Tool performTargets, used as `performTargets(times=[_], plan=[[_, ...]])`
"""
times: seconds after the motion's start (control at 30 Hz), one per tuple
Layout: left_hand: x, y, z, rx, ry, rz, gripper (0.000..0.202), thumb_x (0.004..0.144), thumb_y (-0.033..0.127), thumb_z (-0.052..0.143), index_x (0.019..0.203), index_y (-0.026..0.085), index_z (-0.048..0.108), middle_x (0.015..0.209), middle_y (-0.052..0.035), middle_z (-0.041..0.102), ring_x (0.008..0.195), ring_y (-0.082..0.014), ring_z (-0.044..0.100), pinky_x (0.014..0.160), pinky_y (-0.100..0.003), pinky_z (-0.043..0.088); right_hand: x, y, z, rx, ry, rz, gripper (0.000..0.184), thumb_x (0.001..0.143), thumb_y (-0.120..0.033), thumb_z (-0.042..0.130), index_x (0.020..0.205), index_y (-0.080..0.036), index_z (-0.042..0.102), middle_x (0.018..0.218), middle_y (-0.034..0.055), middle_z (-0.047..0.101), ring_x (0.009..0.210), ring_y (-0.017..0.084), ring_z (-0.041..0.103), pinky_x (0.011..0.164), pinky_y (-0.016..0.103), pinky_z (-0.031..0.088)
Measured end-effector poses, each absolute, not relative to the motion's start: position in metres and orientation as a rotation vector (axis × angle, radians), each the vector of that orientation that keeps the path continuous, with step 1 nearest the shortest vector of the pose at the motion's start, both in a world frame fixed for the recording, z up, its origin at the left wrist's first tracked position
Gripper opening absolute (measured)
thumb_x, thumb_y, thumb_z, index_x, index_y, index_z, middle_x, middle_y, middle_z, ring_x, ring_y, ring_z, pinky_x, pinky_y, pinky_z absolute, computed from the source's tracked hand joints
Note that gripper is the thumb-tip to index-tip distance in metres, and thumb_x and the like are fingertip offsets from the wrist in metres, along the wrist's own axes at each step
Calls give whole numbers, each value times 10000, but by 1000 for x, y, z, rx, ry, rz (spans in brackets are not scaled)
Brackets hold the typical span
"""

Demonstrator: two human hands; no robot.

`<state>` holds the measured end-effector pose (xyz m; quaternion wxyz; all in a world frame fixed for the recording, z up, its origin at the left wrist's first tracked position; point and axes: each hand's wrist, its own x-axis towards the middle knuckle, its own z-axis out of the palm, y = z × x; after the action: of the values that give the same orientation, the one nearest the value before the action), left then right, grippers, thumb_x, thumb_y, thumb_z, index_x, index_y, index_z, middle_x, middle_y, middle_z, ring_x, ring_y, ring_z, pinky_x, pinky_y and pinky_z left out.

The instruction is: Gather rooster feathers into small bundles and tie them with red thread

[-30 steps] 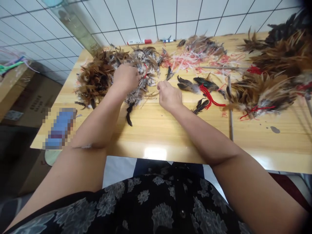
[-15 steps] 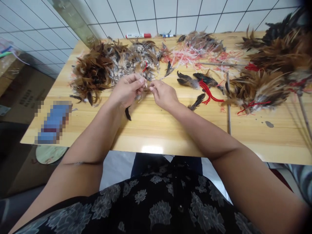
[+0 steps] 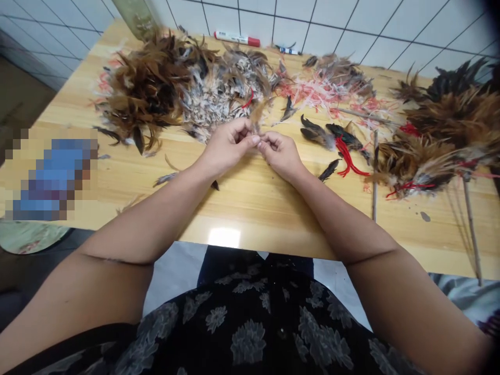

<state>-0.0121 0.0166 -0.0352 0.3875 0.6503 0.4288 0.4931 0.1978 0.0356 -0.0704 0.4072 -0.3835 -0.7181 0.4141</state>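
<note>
Head view. The left hand (image 3: 228,148) and right hand (image 3: 280,155) sit close together above the bench (image 3: 250,208), forearms angled inward, with their fingertips meeting at the centre. Each grip is pressed together, thumb against fingers, and together they pinch a small tan feather (image 3: 256,121). Its tip stands above the fingertips; its base is hidden in the fingers, and which hand bears it more cannot be told.

Just beyond the hands lies a mound of speckled grey-and-white feathers (image 3: 224,96), adjoining a heap of brown feathers (image 3: 144,94) to the left. Further right lie tangled red-and-white strands (image 3: 316,94). Near the right hand lie a dark loose feather (image 3: 328,169) and a tuft of dark feathers with red thread (image 3: 344,146). Brown feather bundles bound with red thread (image 3: 414,166) occupy the right end, beside a thin wooden stick (image 3: 472,234). A red-capped marker (image 3: 237,39) lies at the rear edge against the tiled wall (image 3: 351,26). A blue object (image 3: 54,177) at left is pixelated and cannot be identified.
</note>
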Motion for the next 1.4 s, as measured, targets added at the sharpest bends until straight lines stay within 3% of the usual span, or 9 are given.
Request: performTargets(times=[0.2,0.4,0.5,0.6,0.73,0.87,1.1,1.27,1.4], plan=[[-51,27,-1,1666,1371,1543,361,1144,379,1132,1133,235,800,958,16,745,925,-212,605,878,-362,507,204,42,-70,-967,-1641,1008,706,1191,-948,687,1096,-258,796,910,9,676,824,179,628,810,347,609],[-77,20,20,1863,1650,1180,456,1123,495,1087,916,255,758,856,1,667,903,-248,564,1073,-440,576,210,60,-81,-1009,-1582,888,612,1233,-851,708,1103,-258,786,878,-16,637,782,165,577,793,342,617],[-80,17,19,1916,1666,996,496,1059,510,1114,860,261,733,863,-30,646,1050,-317,648,1266,-508,553,212,61,-79,-1005,-1620,821,587,1252,-805,710,1088,-246,785,879,-21,636,801,162,596,819,342,628],[-75,18,8,1901,1567,1050,438,1076,554,1104,982,270,783,971,-50,698,1253,-374,704,1346,-523,524,213,59,-75,-1003,-1659,772,526,1276,-717,722,1079,-234,789,882,-25,637,811,157,602,838,339,629],[-46,23,-18,2152,1560,951,113,1141,304,953,1204,278,863,1223,-84,792,1287,-369,739,1291,-557,559,210,57,-74,-1033,-1670,773,483,1294,-662,715,1085,-234,790,897,-25,648,825,159,613,888,352,658],[-20,31,-37,2371,1584,802,298,1072,61,787,1242,271,912,1251,-101,821,1353,-387,748,1237,-558,569,204,54,-76,-1064,-1680,800,461,1305,-644,695,1094,-245,792,902,-20,657,837,169,616,899,357,660],[-27,33,-32,2080,1564,1171,115,1209,325,855,1101,287,839,1087,-43,853,1130,-304,800,1114,-514,635,201,48,-71,-1118,-1689,828,497,1308,-683,672,1099,-248,789,884,-23,634,843,177,612,956,379,678],[-25,19,-26,1750,1410,1304,367,1230,667,886,1169,317,794,1005,-22,846,1018,-271,809,935,-463,676,202,48,-68,-1137,-1673,858,457,1303,-645,692,1090,-250,777,916,-14,667,886,187,635,976,377,679],[-15,9,-18,1506,1229,1291,314,1134,558,970,1093,303,792,1057,-25,897,1021,-267,815,986,-483,724,199,43,-62,-1143,-1659,902,433,1290,-615,714,1051,-259,775,915,1,680,908,199,641,968,371,672]])
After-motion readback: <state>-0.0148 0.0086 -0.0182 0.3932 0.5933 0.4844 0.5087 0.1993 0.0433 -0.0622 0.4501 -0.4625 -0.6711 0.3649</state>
